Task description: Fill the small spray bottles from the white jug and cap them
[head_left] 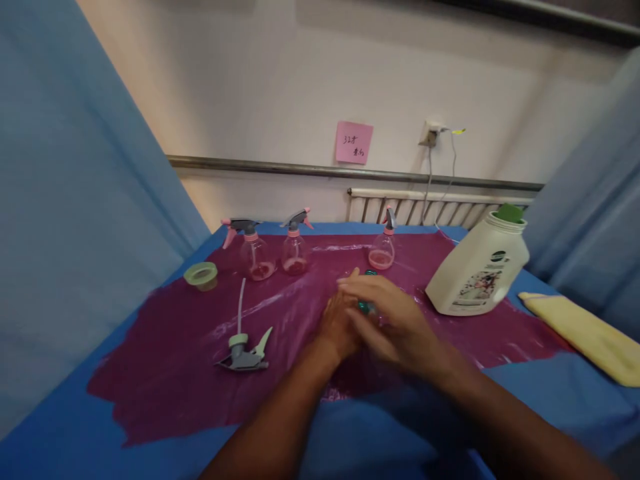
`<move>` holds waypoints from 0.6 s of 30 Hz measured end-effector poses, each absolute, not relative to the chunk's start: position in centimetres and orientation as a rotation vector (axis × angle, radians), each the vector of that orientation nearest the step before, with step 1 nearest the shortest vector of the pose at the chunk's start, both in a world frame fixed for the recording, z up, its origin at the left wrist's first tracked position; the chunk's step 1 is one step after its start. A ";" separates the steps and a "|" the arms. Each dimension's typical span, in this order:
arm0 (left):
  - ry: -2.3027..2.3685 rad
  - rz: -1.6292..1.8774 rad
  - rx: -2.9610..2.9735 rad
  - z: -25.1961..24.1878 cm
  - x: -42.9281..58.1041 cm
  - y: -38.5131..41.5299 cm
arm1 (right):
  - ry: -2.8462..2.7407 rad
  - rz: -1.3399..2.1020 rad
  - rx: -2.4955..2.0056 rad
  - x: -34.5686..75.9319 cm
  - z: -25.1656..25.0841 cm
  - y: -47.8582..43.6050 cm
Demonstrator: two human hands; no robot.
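Note:
My left hand (337, 327) is low over the purple sheet, its fingers pressed together and partly covered by my right hand (400, 320). The right hand crosses above it, fingers stretched to the left and thumb apart, slightly blurred. Between and just behind them show small shiny green parts (367, 307) of something I cannot make out; the hands hide most of it. To the left lies a grey spray head (243, 353) with a pale green collar and trigger, its dip tube pointing away from me.
Three clear spray bottles (295, 257) with pink liquid stand toward the back. A small green cup (201, 276) is at left. A large cream jug (477, 273) with a green cap and a yellow cloth-like item (583, 330) are at right. Purple sheeting (175, 360) covers the blue table.

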State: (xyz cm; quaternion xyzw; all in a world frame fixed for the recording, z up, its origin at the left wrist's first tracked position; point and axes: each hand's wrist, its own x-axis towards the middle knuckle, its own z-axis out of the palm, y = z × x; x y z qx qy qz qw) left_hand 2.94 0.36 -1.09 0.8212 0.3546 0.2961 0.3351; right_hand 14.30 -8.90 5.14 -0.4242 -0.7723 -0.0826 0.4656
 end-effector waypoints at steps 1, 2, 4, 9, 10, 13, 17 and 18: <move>0.926 0.745 2.158 -0.9 2.9 0.4 | -1.780 -0.241 -1.107 16.4 4.6 -10.3; 0.950 0.721 2.166 -0.7 2.9 0.4 | -1.678 -0.280 -1.199 18.6 4.0 -11.8; 1.030 0.666 2.168 -0.3 3.0 0.2 | -1.443 -0.339 -1.400 23.1 2.8 -14.5; 1.091 0.668 2.097 0.4 3.4 -0.2 | -0.739 -0.405 -1.521 33.8 0.5 -18.3; 1.096 0.695 2.073 0.6 3.4 -0.2 | -0.677 -0.375 -1.548 35.6 0.2 -18.4; 1.114 0.790 2.027 0.9 3.5 -0.1 | -0.615 -0.250 -1.642 40.2 -0.3 -17.7; 1.075 0.883 2.038 1.0 3.4 0.0 | -0.725 -0.116 -1.653 43.6 -0.9 -15.6; 1.066 0.884 2.045 1.0 3.4 0.0 | -0.761 -0.086 -1.669 44.0 -1.1 -15.1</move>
